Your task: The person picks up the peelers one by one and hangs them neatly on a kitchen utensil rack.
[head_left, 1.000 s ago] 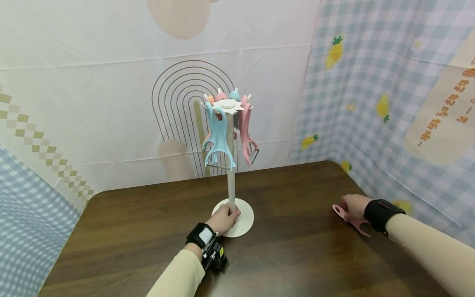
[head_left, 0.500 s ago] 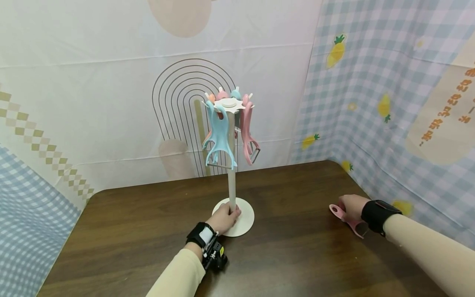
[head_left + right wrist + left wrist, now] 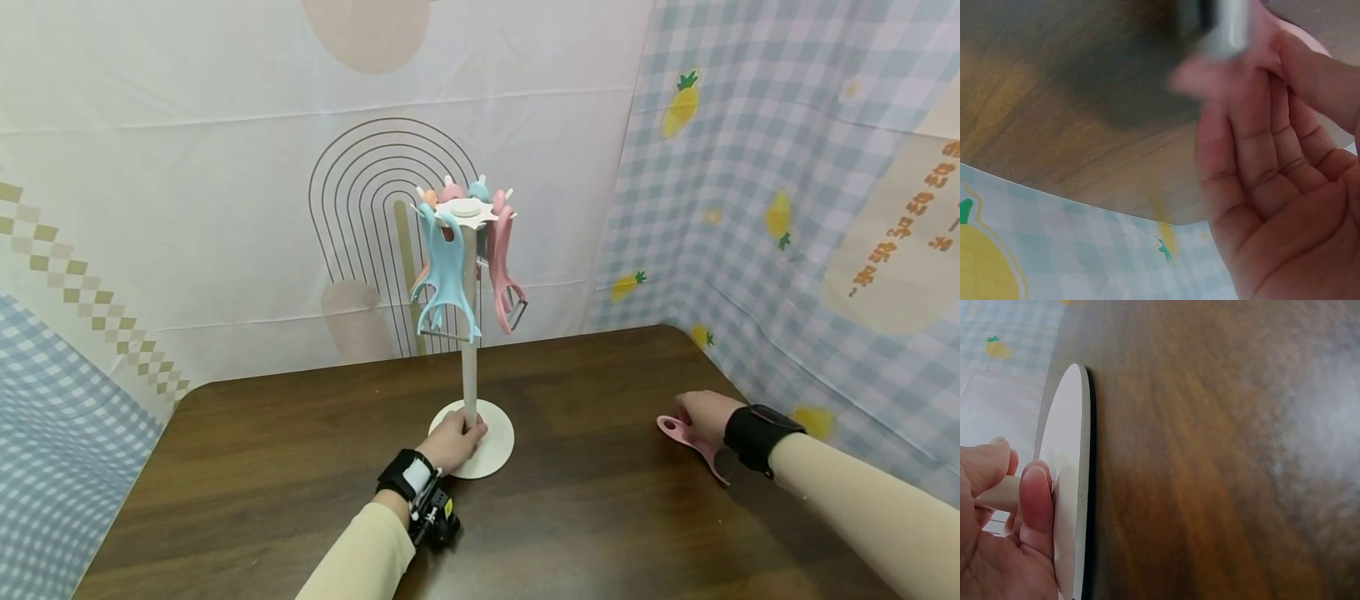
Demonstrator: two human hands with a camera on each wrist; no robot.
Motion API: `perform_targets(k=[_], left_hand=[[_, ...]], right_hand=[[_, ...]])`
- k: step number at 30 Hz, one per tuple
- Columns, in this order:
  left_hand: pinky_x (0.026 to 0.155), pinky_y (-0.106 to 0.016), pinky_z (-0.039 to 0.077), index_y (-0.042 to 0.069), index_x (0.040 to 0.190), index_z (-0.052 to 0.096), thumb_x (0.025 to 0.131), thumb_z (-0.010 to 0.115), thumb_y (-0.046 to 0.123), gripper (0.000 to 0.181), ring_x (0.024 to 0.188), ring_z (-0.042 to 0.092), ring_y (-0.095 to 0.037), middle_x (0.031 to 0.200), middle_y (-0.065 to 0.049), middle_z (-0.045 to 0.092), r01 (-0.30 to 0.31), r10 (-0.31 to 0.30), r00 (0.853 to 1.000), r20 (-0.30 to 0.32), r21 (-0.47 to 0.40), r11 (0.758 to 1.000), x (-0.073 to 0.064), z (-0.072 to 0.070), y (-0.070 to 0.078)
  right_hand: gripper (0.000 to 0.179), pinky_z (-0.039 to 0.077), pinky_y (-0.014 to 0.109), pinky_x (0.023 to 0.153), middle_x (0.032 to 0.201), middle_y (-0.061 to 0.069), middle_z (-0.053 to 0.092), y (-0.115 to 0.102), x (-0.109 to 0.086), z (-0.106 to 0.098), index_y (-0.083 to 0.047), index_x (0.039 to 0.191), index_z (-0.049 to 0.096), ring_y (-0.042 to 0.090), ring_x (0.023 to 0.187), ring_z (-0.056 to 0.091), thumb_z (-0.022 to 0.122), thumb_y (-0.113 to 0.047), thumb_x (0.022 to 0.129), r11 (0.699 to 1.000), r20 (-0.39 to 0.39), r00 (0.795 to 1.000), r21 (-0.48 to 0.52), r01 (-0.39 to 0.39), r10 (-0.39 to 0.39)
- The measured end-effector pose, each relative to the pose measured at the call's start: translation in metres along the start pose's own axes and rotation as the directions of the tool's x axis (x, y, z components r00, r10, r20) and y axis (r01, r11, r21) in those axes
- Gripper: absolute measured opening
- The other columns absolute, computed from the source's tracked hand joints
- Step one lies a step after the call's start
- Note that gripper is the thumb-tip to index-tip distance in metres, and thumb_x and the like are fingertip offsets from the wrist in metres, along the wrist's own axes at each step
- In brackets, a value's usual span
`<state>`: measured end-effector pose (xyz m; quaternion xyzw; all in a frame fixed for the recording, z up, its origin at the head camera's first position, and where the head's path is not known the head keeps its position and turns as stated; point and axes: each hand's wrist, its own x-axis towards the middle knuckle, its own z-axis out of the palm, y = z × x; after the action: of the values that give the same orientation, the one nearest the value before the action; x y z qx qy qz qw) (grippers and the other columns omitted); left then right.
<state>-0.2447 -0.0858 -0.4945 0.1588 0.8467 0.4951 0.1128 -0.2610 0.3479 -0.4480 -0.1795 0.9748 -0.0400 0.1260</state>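
My left hand (image 3: 450, 443) grips the pole (image 3: 470, 375) of a white rotating stand just above its round base (image 3: 495, 446). In the left wrist view, thumb and fingers curl round the pole (image 3: 1000, 495). Light blue peelers (image 3: 446, 271) and a pink peeler (image 3: 499, 262) hang from hooks on the stand's white top (image 3: 467, 210), with more peelers partly hidden behind. Off to the right, my right hand (image 3: 705, 414) pinches another pink peeler (image 3: 675, 429) between thumb and fingers, close over the table. The right wrist view shows its blurred head (image 3: 1216, 75) beyond the fingertips.
The brown wooden table (image 3: 285, 467) carries the stand near its middle. A white printed cloth (image 3: 225, 225) hangs behind it, and a blue checked cloth (image 3: 750, 250) runs along the right side, close to my right hand.
My right hand has moved a little to the left with the pink peeler, whose angle has shifted slightly. The left hand keeps its grip on the pole.
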Motion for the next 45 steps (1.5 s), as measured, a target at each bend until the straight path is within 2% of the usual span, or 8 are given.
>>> perform_targets(k=[4,7,14,24,35,38,42,45], left_hand=[[0.053,-0.024,0.037,0.003,0.092,0.053,0.101,0.051,0.011,0.012,0.056,0.045,-0.009,0.061,0.003,0.048,-0.024,0.024,1.0,-0.001,-0.004,1.0,-0.002,-0.001,0.001],[0.052,-0.024,0.037,0.004,0.091,0.053,0.101,0.05,0.01,0.012,0.056,0.045,-0.009,0.061,0.004,0.048,-0.042,0.041,0.999,-0.007,-0.006,0.999,-0.003,-0.001,0.002],[0.053,-0.026,0.037,0.002,0.092,0.054,0.101,0.051,0.012,0.013,0.056,0.045,-0.01,0.061,0.001,0.048,-0.005,0.005,1.0,-0.007,-0.008,1.0,-0.001,0.0,0.001],[0.054,-0.027,0.037,0.002,0.093,0.054,0.101,0.052,0.012,0.013,0.056,0.045,-0.011,0.061,0.001,0.048,-0.009,0.009,1.0,0.003,-0.025,1.0,-0.002,0.0,0.003],[0.053,-0.025,0.036,0.004,0.092,0.053,0.101,0.05,0.011,0.013,0.056,0.044,-0.01,0.061,0.002,0.047,-0.018,0.019,1.0,0.015,-0.024,1.0,-0.003,-0.001,0.0],[0.052,-0.025,0.036,0.003,0.091,0.052,0.101,0.05,0.009,0.012,0.055,0.044,-0.01,0.061,0.003,0.047,-0.046,0.046,0.999,0.015,-0.027,0.999,-0.004,-0.001,0.0],[0.053,-0.026,0.037,0.003,0.091,0.052,0.101,0.05,0.01,0.013,0.056,0.045,-0.01,0.061,0.002,0.048,-0.039,0.039,0.999,0.009,-0.016,0.999,-0.002,-0.001,-0.001],[0.054,-0.027,0.037,0.004,0.092,0.053,0.101,0.051,0.013,0.013,0.057,0.045,-0.011,0.061,0.001,0.049,-0.013,0.013,1.0,0.01,-0.014,1.0,0.0,-0.001,-0.002]], right_hand=[[0.02,0.04,0.034,0.06,0.071,-0.001,0.051,-0.009,0.001,-0.005,-0.01,0.08,0.054,0.016,0.064,0.047,0.073,-0.005,0.08,1.0,0.011,1.0,-0.008,-0.004,0.005],[0.02,0.038,0.033,0.058,0.071,-0.001,0.05,-0.021,0.001,-0.014,-0.01,0.08,0.053,0.015,0.062,0.045,0.073,-0.007,0.083,1.0,-0.021,1.0,0.0,0.021,-0.021],[0.015,0.034,0.03,0.055,0.07,-0.003,0.048,-0.049,0.005,-0.034,-0.011,0.085,0.051,0.012,0.059,0.042,0.063,-0.013,0.095,0.994,-0.094,0.992,0.049,0.094,-0.089],[0.011,0.037,0.03,0.059,0.071,-0.007,0.048,-0.08,0.012,-0.051,-0.013,0.089,0.054,0.009,0.061,0.043,0.062,-0.017,0.096,0.976,-0.29,0.935,0.006,0.217,-0.206],[0.007,0.04,0.029,0.061,0.081,-0.006,0.052,-0.131,0.005,-0.097,-0.014,0.099,0.054,0.008,0.067,0.046,0.061,-0.015,0.097,0.934,-0.51,0.796,-0.041,0.356,-0.326],[0.01,0.042,0.028,0.062,0.084,-0.005,0.053,-0.144,0.001,-0.108,-0.014,0.1,0.054,0.008,0.07,0.047,0.063,-0.015,0.096,0.917,-0.566,0.746,-0.048,0.396,-0.352],[0.012,0.045,0.027,0.065,0.087,-0.006,0.055,-0.16,-0.004,-0.122,-0.014,0.1,0.055,0.006,0.074,0.051,0.065,-0.011,0.094,0.882,-0.644,0.656,-0.062,0.468,-0.394],[0.014,0.045,0.025,0.069,0.091,-0.005,0.058,-0.172,-0.01,-0.136,-0.012,0.101,0.056,0.006,0.08,0.056,0.065,-0.005,0.093,0.846,-0.704,0.569,-0.086,0.526,-0.426]])
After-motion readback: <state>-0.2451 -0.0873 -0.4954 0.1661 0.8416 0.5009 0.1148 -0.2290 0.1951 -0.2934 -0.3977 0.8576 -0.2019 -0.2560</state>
